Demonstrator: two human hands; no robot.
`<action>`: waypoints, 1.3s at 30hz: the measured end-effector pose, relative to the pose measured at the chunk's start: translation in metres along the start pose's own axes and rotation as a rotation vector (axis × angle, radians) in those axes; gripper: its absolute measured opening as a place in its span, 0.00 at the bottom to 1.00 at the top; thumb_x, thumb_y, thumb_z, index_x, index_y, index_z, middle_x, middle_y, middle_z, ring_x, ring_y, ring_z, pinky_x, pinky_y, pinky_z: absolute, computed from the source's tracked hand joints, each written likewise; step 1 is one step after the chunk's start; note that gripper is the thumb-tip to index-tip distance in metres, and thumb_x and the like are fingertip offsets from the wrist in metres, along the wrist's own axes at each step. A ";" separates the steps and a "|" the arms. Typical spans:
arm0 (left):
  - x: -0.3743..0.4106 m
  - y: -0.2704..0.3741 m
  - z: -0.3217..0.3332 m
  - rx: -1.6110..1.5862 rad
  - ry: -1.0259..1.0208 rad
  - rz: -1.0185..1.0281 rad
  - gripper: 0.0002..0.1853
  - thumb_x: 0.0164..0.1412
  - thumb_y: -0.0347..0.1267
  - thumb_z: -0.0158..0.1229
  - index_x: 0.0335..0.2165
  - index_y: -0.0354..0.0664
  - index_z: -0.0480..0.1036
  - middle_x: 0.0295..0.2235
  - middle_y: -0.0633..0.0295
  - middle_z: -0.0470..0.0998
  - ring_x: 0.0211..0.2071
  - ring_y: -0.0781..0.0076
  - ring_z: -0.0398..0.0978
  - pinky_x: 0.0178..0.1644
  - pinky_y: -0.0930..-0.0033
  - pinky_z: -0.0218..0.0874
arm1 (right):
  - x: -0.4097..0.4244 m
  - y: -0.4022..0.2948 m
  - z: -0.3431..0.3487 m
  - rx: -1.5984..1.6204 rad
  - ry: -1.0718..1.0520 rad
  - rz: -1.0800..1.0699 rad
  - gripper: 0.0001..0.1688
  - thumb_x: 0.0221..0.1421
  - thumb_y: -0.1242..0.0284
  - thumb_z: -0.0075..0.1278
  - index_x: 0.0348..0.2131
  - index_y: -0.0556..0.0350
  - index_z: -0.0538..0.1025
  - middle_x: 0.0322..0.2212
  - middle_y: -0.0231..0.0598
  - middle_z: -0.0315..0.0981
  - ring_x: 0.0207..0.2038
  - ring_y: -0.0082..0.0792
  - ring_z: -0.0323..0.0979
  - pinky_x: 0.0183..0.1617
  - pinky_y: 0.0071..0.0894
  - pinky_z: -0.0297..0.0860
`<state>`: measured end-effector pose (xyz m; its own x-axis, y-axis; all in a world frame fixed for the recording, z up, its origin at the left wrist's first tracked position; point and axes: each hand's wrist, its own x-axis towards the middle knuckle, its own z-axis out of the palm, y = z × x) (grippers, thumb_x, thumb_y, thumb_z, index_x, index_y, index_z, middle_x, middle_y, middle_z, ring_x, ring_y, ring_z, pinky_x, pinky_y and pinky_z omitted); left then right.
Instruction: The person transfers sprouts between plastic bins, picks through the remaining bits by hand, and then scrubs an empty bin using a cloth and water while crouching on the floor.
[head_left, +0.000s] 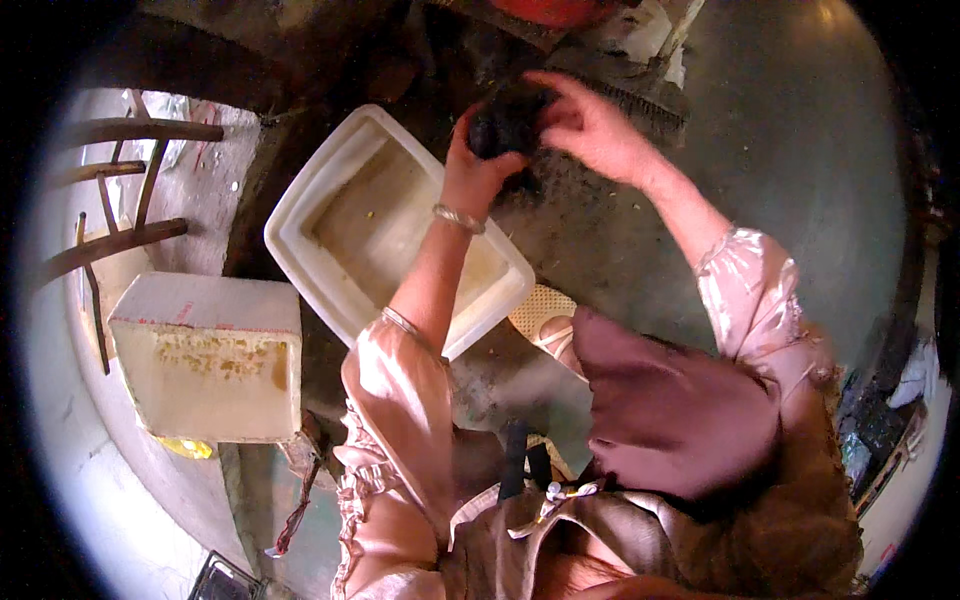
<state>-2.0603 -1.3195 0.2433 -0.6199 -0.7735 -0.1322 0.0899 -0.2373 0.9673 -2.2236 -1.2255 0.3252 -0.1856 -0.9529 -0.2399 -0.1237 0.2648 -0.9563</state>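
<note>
My left hand (480, 169) is closed around a dark, rounded object (495, 135), beyond the far right side of a white plastic tub (341, 124). What the object is cannot be made out against the dark background. At its right is my right hand (589, 127), the fingers curved and the index finger stretched out over the dark area. Blur and shadow hide whether these fingers grip anything. Under my left forearm the tub shows a stained, brownish bottom with a small yellow speck.
A white foam box (217, 382) with yellow-brown stains stands left of the tub. Farther left is a wooden rack (139, 180). Below the tub's right corner, my foot in a tan perforated shoe (544, 311) rests on the floor. Brush-like bristles (637, 105) lie beyond my right wrist.
</note>
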 end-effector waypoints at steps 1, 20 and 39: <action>0.001 0.001 -0.005 -0.005 0.010 -0.129 0.46 0.34 0.22 0.69 0.55 0.36 0.58 0.45 0.56 0.73 0.42 0.66 0.74 0.49 0.65 0.67 | -0.001 0.000 -0.002 -0.274 0.085 -0.046 0.43 0.50 0.82 0.50 0.62 0.37 0.58 0.53 0.38 0.65 0.56 0.34 0.63 0.60 0.32 0.60; 0.067 0.076 -0.012 1.251 -0.475 0.177 0.18 0.42 0.34 0.68 0.35 0.41 0.77 0.35 0.59 0.79 0.39 0.63 0.76 0.45 0.67 0.67 | 0.084 -0.024 0.013 -1.238 -0.212 -0.520 0.19 0.52 0.70 0.51 0.45 0.54 0.73 0.39 0.49 0.74 0.38 0.52 0.74 0.38 0.45 0.71; 0.089 0.080 -0.014 1.749 -0.032 0.622 0.23 0.56 0.35 0.53 0.51 0.44 0.62 0.41 0.42 0.75 0.37 0.42 0.76 0.39 0.46 0.67 | 0.135 -0.029 0.001 -0.949 -0.099 -0.018 0.20 0.41 0.66 0.56 0.34 0.64 0.78 0.26 0.55 0.77 0.35 0.48 0.76 0.38 0.43 0.70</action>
<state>-2.0970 -1.4154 0.3060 -0.8317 -0.4859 0.2686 -0.5120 0.8584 -0.0327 -2.2445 -1.3623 0.3208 -0.0978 -0.9546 -0.2814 -0.8734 0.2179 -0.4356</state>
